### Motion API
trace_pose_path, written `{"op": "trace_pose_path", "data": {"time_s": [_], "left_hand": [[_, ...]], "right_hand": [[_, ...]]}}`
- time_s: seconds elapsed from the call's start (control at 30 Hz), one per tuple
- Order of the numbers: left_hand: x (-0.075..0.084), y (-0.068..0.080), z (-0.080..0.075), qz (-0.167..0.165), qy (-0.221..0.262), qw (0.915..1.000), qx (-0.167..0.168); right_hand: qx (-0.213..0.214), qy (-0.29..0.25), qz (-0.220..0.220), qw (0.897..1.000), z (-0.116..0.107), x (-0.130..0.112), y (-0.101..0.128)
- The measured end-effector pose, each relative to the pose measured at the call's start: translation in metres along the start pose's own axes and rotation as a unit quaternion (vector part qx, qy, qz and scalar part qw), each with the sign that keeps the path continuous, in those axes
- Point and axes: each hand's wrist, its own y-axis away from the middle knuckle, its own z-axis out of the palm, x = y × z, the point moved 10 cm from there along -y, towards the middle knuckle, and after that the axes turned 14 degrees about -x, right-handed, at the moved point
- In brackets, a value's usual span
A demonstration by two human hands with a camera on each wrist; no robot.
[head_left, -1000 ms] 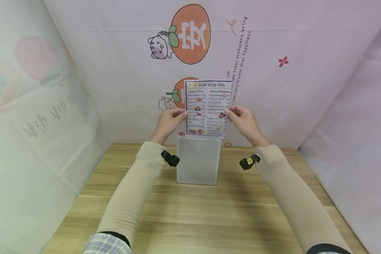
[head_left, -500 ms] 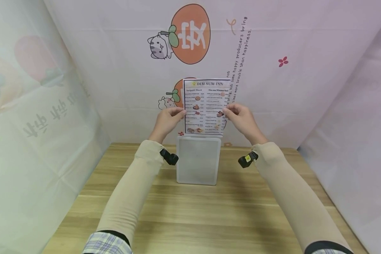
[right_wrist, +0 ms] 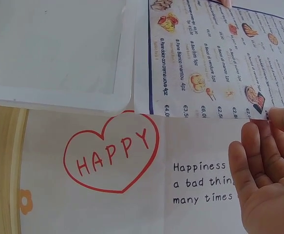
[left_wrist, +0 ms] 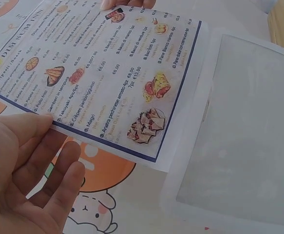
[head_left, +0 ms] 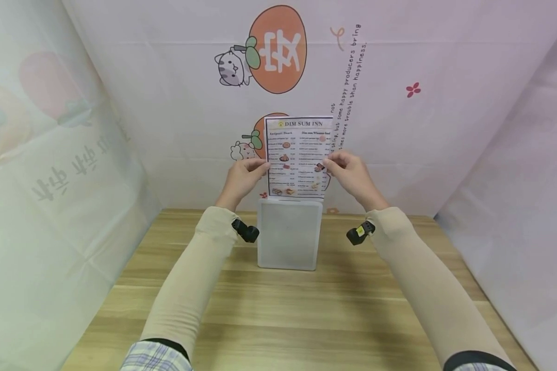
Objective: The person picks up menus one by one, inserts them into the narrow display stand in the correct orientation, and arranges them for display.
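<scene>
A printed menu sheet [head_left: 299, 157] headed "DIM SUM INN" is held upright between both hands. My left hand [head_left: 242, 178] pinches its left edge between thumb and fingers, and my right hand [head_left: 354, 175] pinches the right edge. Directly below the sheet stands a whitish, upright display frame [head_left: 289, 234] with a grey translucent panel. In the left wrist view the sheet's lower edge lies right along the top rim of the frame [left_wrist: 244, 122]; I cannot tell whether it has entered it. The right wrist view shows the menu [right_wrist: 210, 58] beside the same rim.
The frame stands on a wood-grain table [head_left: 278, 319], near its back edge. Behind it hangs a printed cloth backdrop [head_left: 376, 103] with cartoon fruit and writing. More cloth hangs along the left [head_left: 65, 206] and right sides.
Both hands have shifted slightly left with the menu sheet, bringing it more squarely over the frame. The frame has stayed in place.
</scene>
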Motion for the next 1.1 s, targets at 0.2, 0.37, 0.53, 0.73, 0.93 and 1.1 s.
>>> {"op": "trace_pose_path", "data": {"time_s": [0.2,0.37,0.53,0.73,0.93,1.1], "left_hand": [[-0.002,0.001,-0.001,-0.010,-0.002,0.9999,0.003],[-0.002,0.002,-0.002,-0.011,-0.003,0.9999,0.003],[-0.004,0.001,-0.003,-0.007,0.000,1.0000,0.005],[-0.008,0.002,-0.005,-0.002,-0.004,1.0000,0.008],[-0.009,0.005,-0.007,-0.005,0.000,0.9999,0.013],[-0.011,0.006,-0.008,-0.009,-0.001,0.9998,0.015]], "right_hand": [[-0.002,0.003,-0.002,1.000,0.001,-0.002,-0.001],[-0.004,0.001,-0.003,1.000,0.001,-0.001,-0.002],[-0.004,0.007,0.000,1.000,0.003,-0.002,-0.002],[-0.005,0.005,-0.007,1.000,0.006,-0.003,-0.004],[-0.008,0.001,-0.006,1.000,0.010,-0.003,-0.006],[-0.008,-0.002,-0.006,1.000,0.012,-0.002,-0.006]]}}
